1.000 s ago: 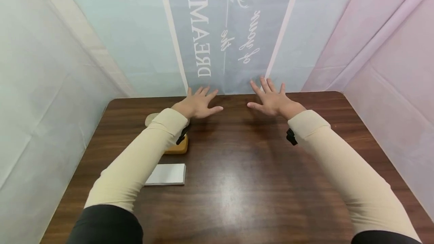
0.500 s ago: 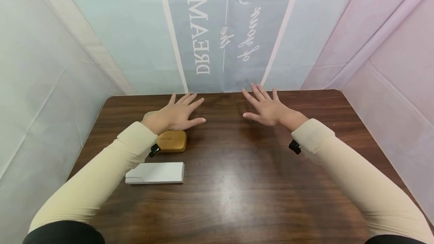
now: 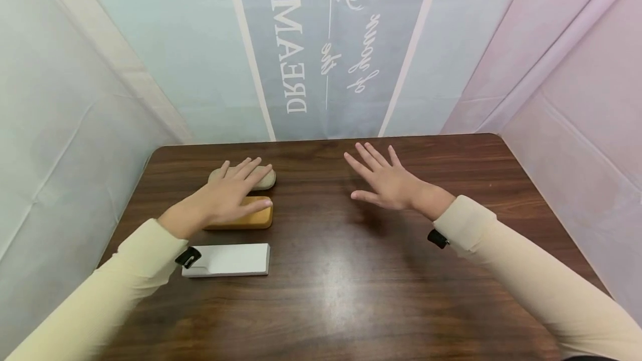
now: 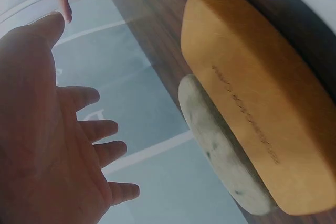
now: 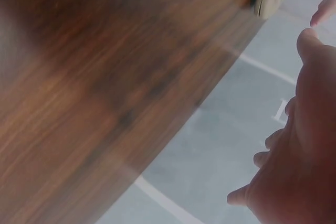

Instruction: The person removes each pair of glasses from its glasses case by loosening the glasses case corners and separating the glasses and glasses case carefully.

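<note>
My left hand (image 3: 223, 196), fingers spread and holding nothing, hovers above two cases at the left of the table. Partly under it in the head view is a tan-orange case with rounded corners (image 4: 257, 98), which carries a line of small dark lettering. Behind that lies a grey-beige patterned oblong case (image 4: 220, 145). A flat white box (image 3: 238, 259) lies nearer to me, below the left wrist. To the right, my right hand (image 3: 388, 183) is held over the table with its fingers spread and nothing in it.
The dark wood-grain table (image 3: 351, 294) has rounded far corners. A pale blue cloth with mirrored white lettering (image 3: 293, 88) hangs along its far edge. Light cloth walls (image 3: 55, 183) stand at the left and right sides.
My left hand has moved left and back toward me, uncovering more of the cases and the white box. The right hand has drawn back toward me a little, fingers still spread.
</note>
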Motion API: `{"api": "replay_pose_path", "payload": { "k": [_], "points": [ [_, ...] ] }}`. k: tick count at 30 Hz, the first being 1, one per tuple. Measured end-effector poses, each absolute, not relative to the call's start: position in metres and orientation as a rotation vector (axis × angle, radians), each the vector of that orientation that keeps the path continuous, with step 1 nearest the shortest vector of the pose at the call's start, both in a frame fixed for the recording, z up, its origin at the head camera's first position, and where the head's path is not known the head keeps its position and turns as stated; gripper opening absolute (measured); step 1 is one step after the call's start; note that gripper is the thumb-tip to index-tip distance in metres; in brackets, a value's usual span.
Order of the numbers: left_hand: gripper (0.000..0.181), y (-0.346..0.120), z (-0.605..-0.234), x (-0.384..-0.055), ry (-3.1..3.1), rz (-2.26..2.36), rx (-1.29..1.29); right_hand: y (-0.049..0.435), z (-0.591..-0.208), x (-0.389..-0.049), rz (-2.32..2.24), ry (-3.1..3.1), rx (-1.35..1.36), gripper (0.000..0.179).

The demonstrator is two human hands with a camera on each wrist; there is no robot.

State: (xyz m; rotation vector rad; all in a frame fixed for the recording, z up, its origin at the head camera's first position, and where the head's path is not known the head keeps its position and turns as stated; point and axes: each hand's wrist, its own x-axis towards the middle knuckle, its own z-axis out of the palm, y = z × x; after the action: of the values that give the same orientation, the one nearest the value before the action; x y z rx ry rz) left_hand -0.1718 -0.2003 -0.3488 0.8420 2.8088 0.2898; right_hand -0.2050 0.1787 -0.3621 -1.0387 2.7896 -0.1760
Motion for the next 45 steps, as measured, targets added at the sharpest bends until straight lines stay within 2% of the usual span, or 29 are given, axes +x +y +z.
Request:
{"api": "replay_pose_path", "payload": {
  "k": [15,25,39,45],
  "points": [
    [0.081,-0.236,-0.352,-0.127,2.840,0.275,0.843,0.147,-0.376,-0.171,-0.209,2.717,-1.210,0.086],
    [0.090,-0.266,-0.360,-0.105,2.918,0.346,0.885,0.120,-0.386,-0.151,-0.330,2.667,-1.363,0.082],
    [0.102,-0.302,-0.374,-0.088,2.801,0.366,0.731,0.073,-0.394,-0.127,-0.514,2.543,-1.314,0.074],
    [0.101,-0.309,-0.388,-0.085,2.734,0.390,0.676,0.053,-0.395,-0.123,-0.598,2.424,-1.337,0.071]
  ]
}}
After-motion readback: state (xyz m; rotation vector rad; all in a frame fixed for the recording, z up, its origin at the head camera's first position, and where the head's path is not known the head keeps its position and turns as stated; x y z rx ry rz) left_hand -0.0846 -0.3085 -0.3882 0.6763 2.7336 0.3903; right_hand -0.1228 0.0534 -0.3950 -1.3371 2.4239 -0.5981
